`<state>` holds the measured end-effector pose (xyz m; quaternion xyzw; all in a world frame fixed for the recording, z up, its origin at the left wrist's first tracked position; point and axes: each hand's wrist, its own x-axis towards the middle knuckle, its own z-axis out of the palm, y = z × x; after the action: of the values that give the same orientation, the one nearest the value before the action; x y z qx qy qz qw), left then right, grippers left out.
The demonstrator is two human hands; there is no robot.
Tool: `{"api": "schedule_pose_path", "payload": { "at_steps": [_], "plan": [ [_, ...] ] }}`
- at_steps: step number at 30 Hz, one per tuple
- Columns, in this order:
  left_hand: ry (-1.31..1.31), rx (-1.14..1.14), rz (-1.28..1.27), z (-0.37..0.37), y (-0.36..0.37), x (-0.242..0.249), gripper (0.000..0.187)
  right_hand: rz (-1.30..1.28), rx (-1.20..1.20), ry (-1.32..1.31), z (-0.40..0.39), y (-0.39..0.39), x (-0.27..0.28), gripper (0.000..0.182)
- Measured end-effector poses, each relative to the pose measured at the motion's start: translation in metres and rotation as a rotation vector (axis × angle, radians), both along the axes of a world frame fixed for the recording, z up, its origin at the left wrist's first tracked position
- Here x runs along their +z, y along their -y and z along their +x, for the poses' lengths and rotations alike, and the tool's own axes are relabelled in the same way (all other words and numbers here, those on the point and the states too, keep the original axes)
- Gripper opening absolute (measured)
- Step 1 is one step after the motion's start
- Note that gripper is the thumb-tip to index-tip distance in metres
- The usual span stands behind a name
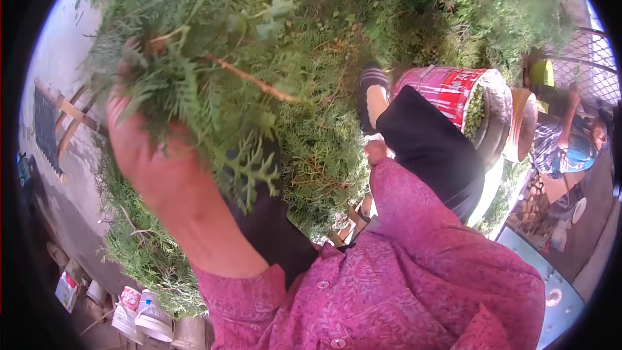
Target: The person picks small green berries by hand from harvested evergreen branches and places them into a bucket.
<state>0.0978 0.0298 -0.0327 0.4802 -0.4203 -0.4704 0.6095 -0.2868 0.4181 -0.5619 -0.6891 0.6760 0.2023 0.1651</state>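
My left hand [139,126] is raised at the left and closed around a leafy conifer branch [194,71] with flat, scaly green sprays. Its foliage covers most of my fingers, and a bare orange-brown stem [253,81] sticks out to the right. My right hand [377,151] is low beside my bent knee, close to the heap of cut conifer greenery [321,162]. Its fingers look curled in, and whatever they may hold cannot be made out. Right of my knee, a red printed bucket [440,87] lies tilted, with small green pieces [476,113] at its mouth.
Greenery spreads ahead and around my legs. A wall [71,175] with a wooden frame [74,116] leaning on it stands at left. White tubs [154,317] are at lower left. Another person [570,139] sits at far right near a mesh fence [586,58].
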Motion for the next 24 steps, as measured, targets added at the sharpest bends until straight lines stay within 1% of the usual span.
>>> {"api": "schedule_pose_path", "payload": {
  "at_steps": [1, 2, 4, 5, 6, 8, 9, 10, 11, 16, 19, 20, 23, 24],
  "plan": [
    [-0.23, -0.083, 0.072, 0.008, 0.005, -0.005, 0.029, 0.005, -0.041, 0.013, 0.006, 0.005, -0.003, 0.02],
    [-0.224, -0.091, 0.087, 0.012, 0.006, -0.003, 0.029, 0.006, -0.083, 0.025, 0.01, 0.008, -0.002, 0.019],
    [-0.337, -0.152, 0.215, 0.02, 0.007, 0.007, 0.035, -0.001, -0.16, 0.047, 0.013, 0.009, 0.004, 0.019],
    [-0.49, -0.044, 0.294, 0.023, 0.012, 0.008, 0.036, -0.006, -0.195, 0.058, 0.018, 0.014, 0.004, 0.018],
    [-0.483, -0.042, 0.301, 0.028, 0.013, 0.008, 0.036, -0.01, -0.228, 0.069, 0.021, 0.013, 0.01, 0.018],
    [-0.429, -0.211, 0.281, 0.034, 0.009, 0.012, 0.037, -0.021, -0.288, 0.09, 0.029, 0.02, 0.015, 0.018],
    [-0.345, -0.15, 0.272, 0.022, 0.004, 0.018, 0.036, -0.029, -0.318, 0.101, 0.035, 0.018, 0.021, 0.017],
    [-0.337, -0.147, 0.274, 0.024, 0.003, 0.014, 0.036, -0.037, -0.349, 0.114, 0.037, 0.02, 0.023, 0.017],
    [-0.331, -0.12, 0.303, 0.054, 0.008, 0.007, 0.035, -0.043, -0.382, 0.128, 0.038, 0.021, 0.026, 0.017],
    [-0.295, 0.012, 0.448, 0.047, -0.02, 0.005, 0.03, -0.06, -0.557, 0.199, 0.048, 0.039, 0.034, 0.015],
    [-0.289, 0.079, 0.453, 0.033, -0.018, 0.009, 0.027, -0.147, -0.654, 0.251, 0.056, 0.052, 0.056, 0.015],
    [-0.291, 0.099, 0.437, 0.012, -0.019, 0.011, 0.026, -0.194, -0.683, 0.273, 0.061, 0.066, 0.062, 0.014],
    [-0.316, 0.147, 0.418, -0.01, -0.013, 0.017, 0.024, -0.313, -0.781, 0.317, 0.077, 0.084, 0.089, 0.014],
    [-0.333, 0.158, 0.422, -0.018, -0.007, 0.017, 0.023, -0.349, -0.817, 0.32, 0.094, 0.087, 0.099, 0.014]
  ]
}}
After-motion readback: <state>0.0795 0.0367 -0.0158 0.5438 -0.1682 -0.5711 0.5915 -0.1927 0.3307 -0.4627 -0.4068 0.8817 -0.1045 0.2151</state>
